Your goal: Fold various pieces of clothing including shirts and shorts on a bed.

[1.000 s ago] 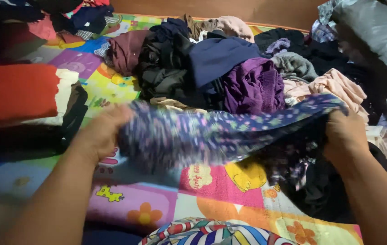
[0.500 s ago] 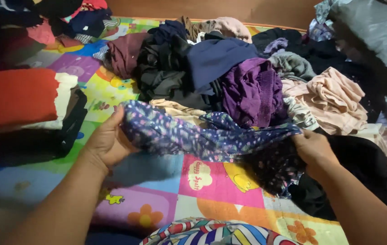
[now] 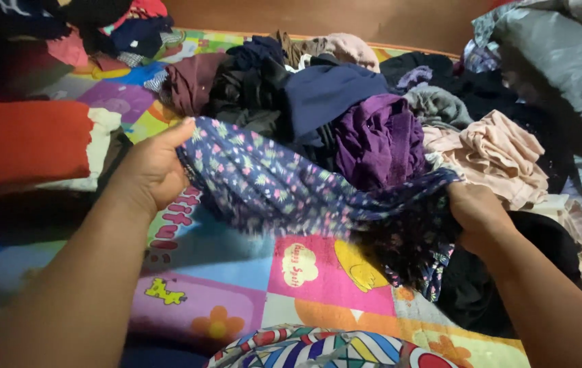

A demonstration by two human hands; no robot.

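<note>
Here, floral cloth (image 3: pixel 284 187) stretched between hands, left fingers (image 3: pixel 168 140) and right fingers (image 3: pixel 458 197) clenched on its ends

We're over a colourful play mat (image 3: pixel 236 272): square panels in pink, purple, blue and yellow with cartoon prints. Along its far edge we've got a plain brown wall (image 3: pixel 318 17). Grey bedding (image 3: pixel 563 61) is bunched top right. Light is dim and warm, and the left side sits in deep shadow.
</note>
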